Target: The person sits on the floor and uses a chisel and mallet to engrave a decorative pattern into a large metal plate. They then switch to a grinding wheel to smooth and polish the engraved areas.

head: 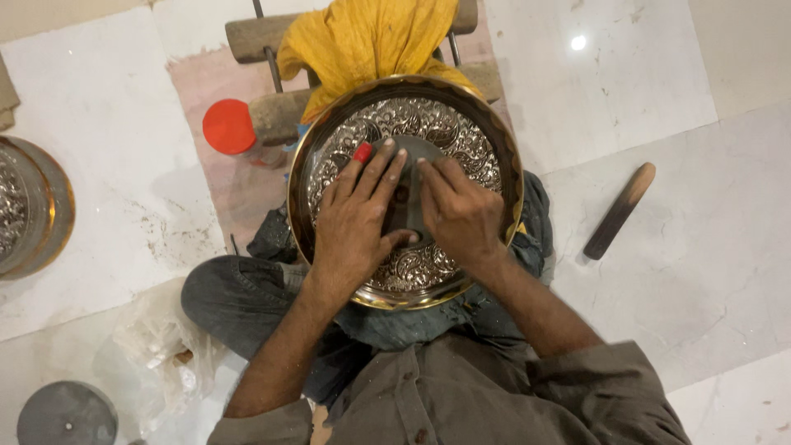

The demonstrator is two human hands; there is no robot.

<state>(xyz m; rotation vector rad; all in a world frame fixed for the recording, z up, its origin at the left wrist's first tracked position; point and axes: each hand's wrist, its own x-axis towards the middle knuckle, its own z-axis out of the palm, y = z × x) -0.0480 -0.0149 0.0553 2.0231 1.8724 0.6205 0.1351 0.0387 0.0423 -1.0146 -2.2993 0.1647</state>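
Closest to me, his left hand (356, 216) and right hand (458, 213) press flat, unclenched, on a grey disc (409, 183) centred in the round embossed brass-rimmed metal plate (428, 124) on his lap; seemingly seating it, needing even pressure.

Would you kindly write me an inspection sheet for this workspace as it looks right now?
Surface: pale marble floor, some dust.
Job's things: embossed metal plate on lap; dark disc at its centre.
Clutter: red-capped jar, yellow cloth, dark stick, plastic bag, grey disc.
Grippers: left hand and right hand press on the disc.
Cables: nothing seen.
Surroundings: another plate at left; wooden frame behind.
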